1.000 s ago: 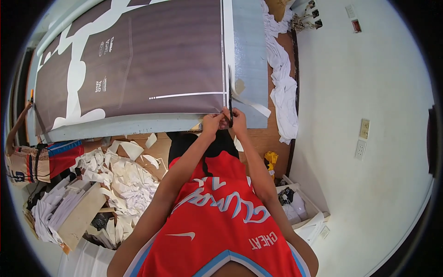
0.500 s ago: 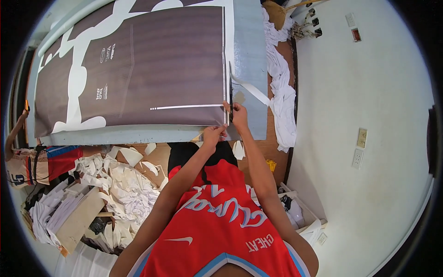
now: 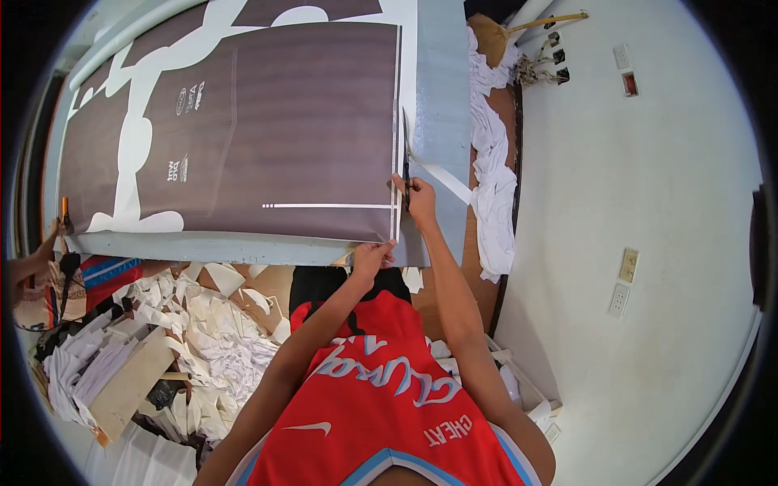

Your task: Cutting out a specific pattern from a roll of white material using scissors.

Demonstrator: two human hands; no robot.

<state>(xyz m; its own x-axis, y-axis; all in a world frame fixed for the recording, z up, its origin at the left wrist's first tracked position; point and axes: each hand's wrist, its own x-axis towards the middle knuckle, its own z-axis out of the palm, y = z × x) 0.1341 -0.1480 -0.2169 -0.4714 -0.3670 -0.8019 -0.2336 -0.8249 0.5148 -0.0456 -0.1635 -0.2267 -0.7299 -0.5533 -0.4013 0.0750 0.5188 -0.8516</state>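
A large dark grey-brown printed sheet with white shapes lies on a pale blue table. My left hand pinches the sheet's near right corner at the table's front edge. My right hand grips black-handled scissors, whose blades point away from me along the sheet's white right margin. A narrow white offcut strip curls from beside the blades toward the table's right edge. How far the blades are parted is too fine to tell.
White cloth-like material lies between table and wall. Paper scraps cover the floor at left, beside a box of folded white material. Another person's hand is near an orange tool at the table's left end.
My right hand and the scissors have moved farther from me along the sheet's right edge. My left hand stays at the corner. The whole view has shifted slightly.
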